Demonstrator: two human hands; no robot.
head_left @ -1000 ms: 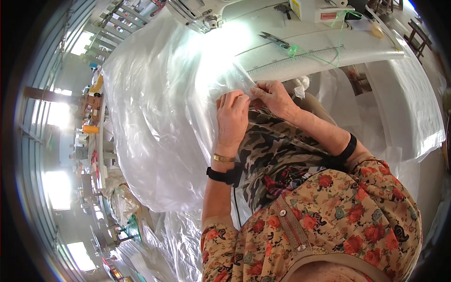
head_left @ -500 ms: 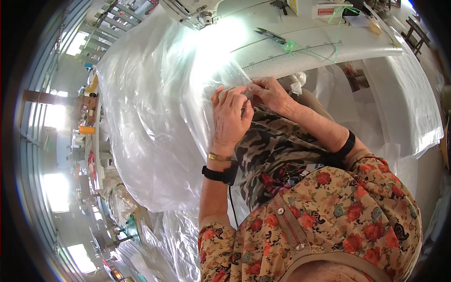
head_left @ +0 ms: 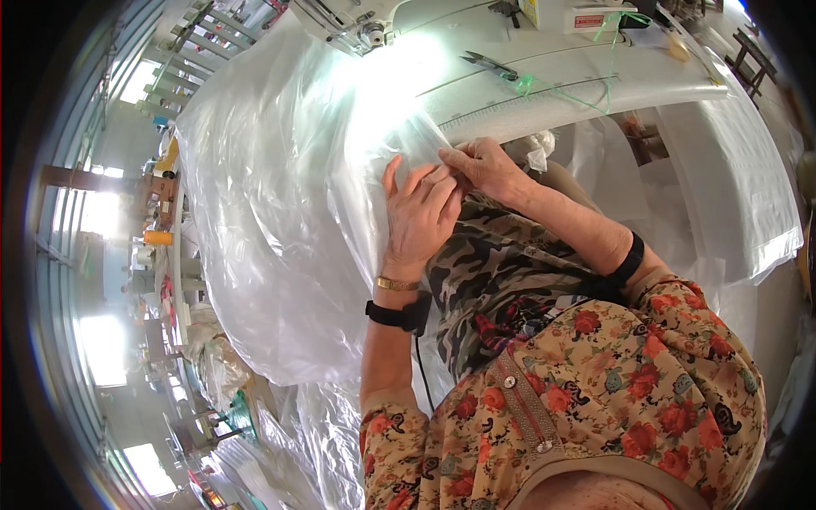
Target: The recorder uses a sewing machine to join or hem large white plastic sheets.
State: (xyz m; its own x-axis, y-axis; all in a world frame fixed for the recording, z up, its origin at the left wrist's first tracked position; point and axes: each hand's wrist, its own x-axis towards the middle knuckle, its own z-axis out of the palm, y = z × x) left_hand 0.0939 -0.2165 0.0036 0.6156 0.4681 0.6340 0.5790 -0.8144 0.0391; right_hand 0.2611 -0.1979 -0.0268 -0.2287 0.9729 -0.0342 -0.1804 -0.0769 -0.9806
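Observation:
A large clear plastic sheet (head_left: 272,195) drapes over the left side of the table and hangs down beside my lap. At its right edge, close to the table's front, my right hand (head_left: 486,168) pinches the plastic between thumb and fingers. My left hand (head_left: 421,208) meets it there, its fingers curled at the same edge with the index finger raised. The fingertips of both hands overlap, so the exact fold between them is hidden. Bright lamp glare washes out the plastic just beyond my hands, below the sewing machine head (head_left: 371,32).
On the white table (head_left: 544,110), thread snips (head_left: 490,65) lie beside a tangle of green string (head_left: 525,85) and a printed ruler scale. A white box (head_left: 586,15) stands at the far right. More white sheeting (head_left: 731,187) hangs at the right. An orange thread spool (head_left: 157,237) stands left.
My right hand has shifted slightly left along the plastic edge. My left hand's fingers have turned and bunched closer to the right hand, while the sheet stays nearly the same.

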